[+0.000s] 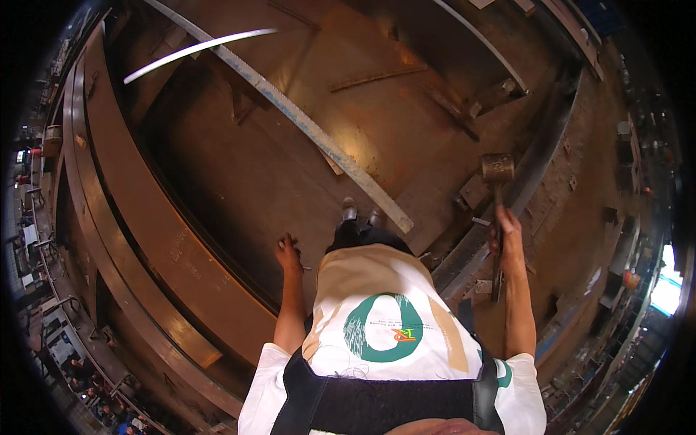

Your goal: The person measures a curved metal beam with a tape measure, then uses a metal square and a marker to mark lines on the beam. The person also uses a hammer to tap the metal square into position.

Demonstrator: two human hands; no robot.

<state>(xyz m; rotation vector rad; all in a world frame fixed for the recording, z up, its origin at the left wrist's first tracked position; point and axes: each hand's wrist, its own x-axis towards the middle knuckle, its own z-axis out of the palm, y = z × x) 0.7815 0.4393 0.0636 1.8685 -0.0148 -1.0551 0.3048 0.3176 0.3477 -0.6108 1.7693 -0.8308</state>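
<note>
My right hand (510, 226) is wrapped round the handle of a hammer (497, 168). Its blocky metal head points away from me, and the handle's end hangs below my fist. The hammer is held at my right, over a long dark steel beam (533, 174). My left hand (288, 251) hangs low at my left side with the fingers curled. A small bit shows by it, but what the fingers hold, if anything, I cannot make out. Ahead of my feet lies a long narrow metal bar (304, 125) with chipped blue paint, running diagonally.
Large rust-brown steel beams (156, 225) stretch along my left. A bright curved strip (199, 52) crosses the far left. Another steel piece (464, 43) stands at the far right. Scraps and small plates (475, 190) lie beside the right beam, near my feet (349, 209).
</note>
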